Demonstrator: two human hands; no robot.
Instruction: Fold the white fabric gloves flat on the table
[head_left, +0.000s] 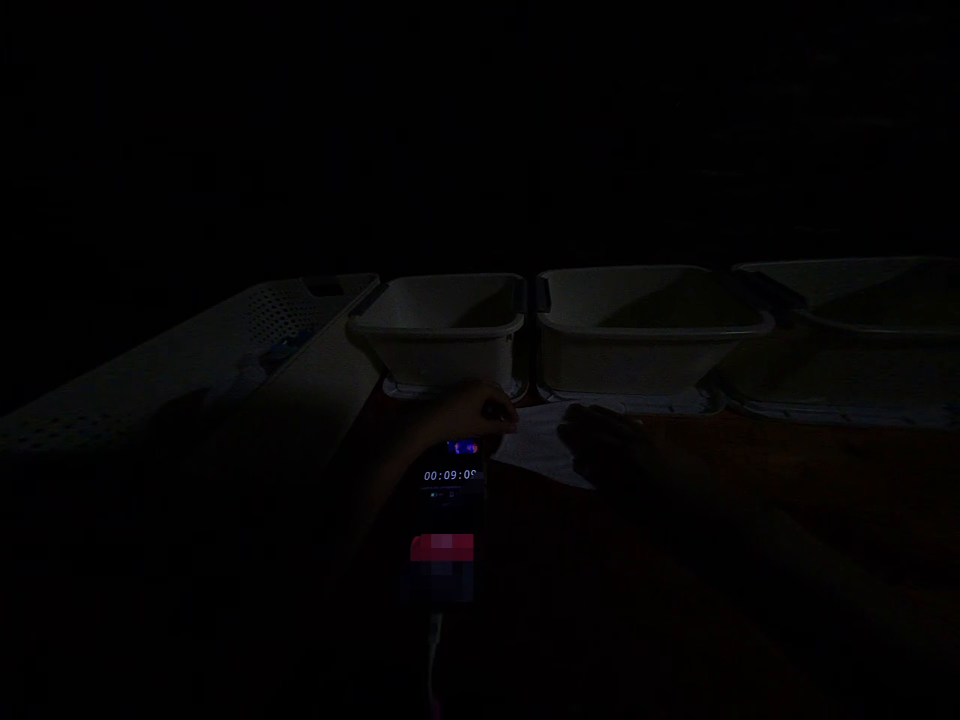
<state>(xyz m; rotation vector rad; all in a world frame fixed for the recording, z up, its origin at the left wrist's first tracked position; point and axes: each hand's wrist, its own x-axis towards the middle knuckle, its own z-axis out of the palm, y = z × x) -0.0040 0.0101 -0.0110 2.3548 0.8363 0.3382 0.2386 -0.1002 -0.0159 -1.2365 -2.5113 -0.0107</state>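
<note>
The scene is very dark. A thin, pale, flat piece (534,445), cloth or paper, lies between my two hands on the table. Curled in a pinch, the fingers of my left hand (484,408) close on its left edge. My right hand (600,435) is a dark shape over its right end, touching it; how its fingers are bent is lost in shadow. Just below my left hand, a phone (448,510) glows with a timer on its screen, and a white cable (434,640) runs down from it.
A row of pale plastic tubs stands behind my hands: a left tub (442,352), a middle tub (622,360) and a right tub (870,360). At the left is a long perforated basket (300,375) with a bluish thing (289,345) inside. The reddish-brown tabletop (690,450) shows faintly.
</note>
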